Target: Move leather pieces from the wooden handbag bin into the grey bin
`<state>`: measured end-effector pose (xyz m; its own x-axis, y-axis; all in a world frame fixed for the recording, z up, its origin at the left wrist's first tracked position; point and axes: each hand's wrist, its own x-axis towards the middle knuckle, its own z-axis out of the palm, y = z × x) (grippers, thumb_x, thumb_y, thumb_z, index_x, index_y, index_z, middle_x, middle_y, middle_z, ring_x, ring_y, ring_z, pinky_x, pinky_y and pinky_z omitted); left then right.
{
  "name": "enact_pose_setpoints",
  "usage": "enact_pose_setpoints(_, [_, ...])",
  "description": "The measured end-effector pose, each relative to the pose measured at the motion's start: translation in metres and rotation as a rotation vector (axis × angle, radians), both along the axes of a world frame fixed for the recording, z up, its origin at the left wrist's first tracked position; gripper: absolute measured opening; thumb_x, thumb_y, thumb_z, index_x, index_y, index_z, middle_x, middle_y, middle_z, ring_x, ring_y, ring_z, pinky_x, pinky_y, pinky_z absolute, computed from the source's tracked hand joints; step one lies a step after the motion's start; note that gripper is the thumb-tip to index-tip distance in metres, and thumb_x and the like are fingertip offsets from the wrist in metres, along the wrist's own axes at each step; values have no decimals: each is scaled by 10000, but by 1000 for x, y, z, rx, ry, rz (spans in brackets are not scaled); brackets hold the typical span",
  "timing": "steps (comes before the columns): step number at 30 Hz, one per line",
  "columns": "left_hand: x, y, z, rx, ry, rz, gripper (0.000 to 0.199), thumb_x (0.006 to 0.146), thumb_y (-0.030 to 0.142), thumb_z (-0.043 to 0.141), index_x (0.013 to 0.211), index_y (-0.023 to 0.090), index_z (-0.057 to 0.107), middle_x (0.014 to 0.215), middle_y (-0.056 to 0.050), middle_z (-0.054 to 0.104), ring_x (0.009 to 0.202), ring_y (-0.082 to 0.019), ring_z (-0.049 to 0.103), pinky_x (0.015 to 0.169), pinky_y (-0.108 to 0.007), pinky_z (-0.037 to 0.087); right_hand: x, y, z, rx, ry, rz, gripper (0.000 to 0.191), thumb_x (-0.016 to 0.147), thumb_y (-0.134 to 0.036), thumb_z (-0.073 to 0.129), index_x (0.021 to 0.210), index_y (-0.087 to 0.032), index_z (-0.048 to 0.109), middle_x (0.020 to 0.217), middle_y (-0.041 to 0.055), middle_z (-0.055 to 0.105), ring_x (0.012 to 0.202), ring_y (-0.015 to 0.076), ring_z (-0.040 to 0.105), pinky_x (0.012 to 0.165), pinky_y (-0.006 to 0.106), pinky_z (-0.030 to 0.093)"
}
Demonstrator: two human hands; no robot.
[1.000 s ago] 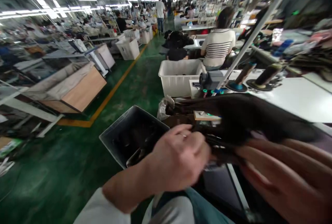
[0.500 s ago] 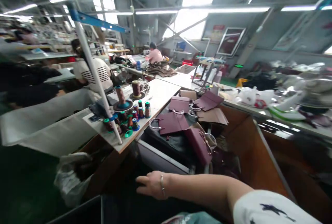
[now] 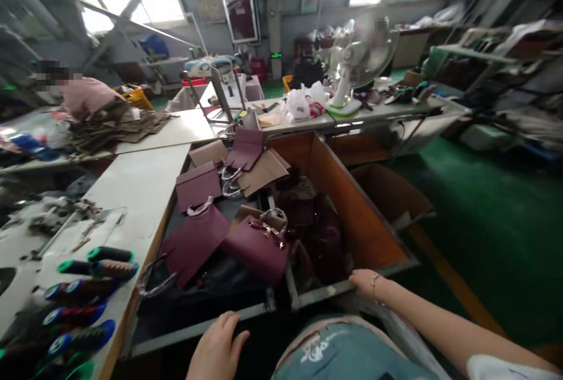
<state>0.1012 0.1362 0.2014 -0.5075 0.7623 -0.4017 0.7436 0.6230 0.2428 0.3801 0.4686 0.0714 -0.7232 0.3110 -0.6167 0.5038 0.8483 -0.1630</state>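
Both hands have let go of the dark piece and now rest empty on the metal bin rim [image 3: 316, 297]: the right hand [image 3: 363, 283] lies loosely open on the near edge, and the left hand [image 3: 217, 349] is spread flat against the frame. Just beyond them lie flat, smooth burgundy bags [image 3: 257, 248] with shiny curved metal handles [image 3: 200, 209], heaped between the pale table [image 3: 141, 186] and the brown board wall [image 3: 347, 204].

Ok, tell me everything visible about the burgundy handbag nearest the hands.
The burgundy handbag looks like smooth leather, with a flap front, metal hardware and a clear-wrapped handle on top. It lies tilted on the dark bin's rim, leaning over the divider beside a flat burgundy panel. Neither hand touches it.
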Motion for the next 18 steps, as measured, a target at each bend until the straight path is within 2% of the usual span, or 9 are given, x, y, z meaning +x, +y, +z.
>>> enact_pose_setpoints(4, [-32,97,20,60,48,-81,276,908,294,462,1105,165,607,1211,-70,572,1116,-180,532,993,-313,390,30,28,-24,-129,64,-179,336,688,-117,532,974,-185,693,969,113,672,972,275,610,833,356,462])
enact_pose_setpoints(8, [-61,190,29,103,28,-194,227,909,261,435,1028,176,609,1113,-57,599,1039,-177,550,917,-305,407,35,56,-41,-154,160,-323,265,736,-151,475,881,-182,693,917,105,664,914,261,617,816,366,469])
enact_pose_setpoints(10, [-66,231,31,84,27,-245,213,899,241,434,981,174,618,1063,-59,604,1015,-184,551,890,-302,405,37,68,-47,-152,233,-397,303,741,-152,453,943,-167,678,961,114,648,928,248,612,844,361,474])
enact_pose_setpoints(12, [-60,262,31,81,26,-281,198,882,231,453,951,166,626,1026,-65,604,993,-192,551,886,-304,399,45,72,-51,-172,328,-485,379,751,-150,424,1057,-150,649,1049,126,630,987,229,601,905,343,468])
enact_pose_setpoints(14, [-44,282,26,91,-19,-322,189,868,246,475,940,168,632,1000,-63,603,970,-193,553,869,-299,403,60,70,-57,-179,458,-567,428,795,-180,381,1155,-140,607,1146,135,603,1062,215,580,968,331,450])
enact_pose_setpoints(16, [-19,294,11,67,-110,-407,187,848,288,506,910,176,642,969,-63,606,950,-199,555,839,-292,419,82,61,-65,-140,573,-668,430,844,-248,344,1183,-165,596,1194,131,589,1099,220,569,994,351,447])
enact_pose_setpoints(18, [11,298,-16,3,-206,-542,204,806,308,551,918,174,656,985,-76,613,950,-215,557,851,-302,430,109,43,-72,-85,628,-803,406,855,-309,357,1160,-223,612,1198,106,598,1095,232,575,981,376,464])
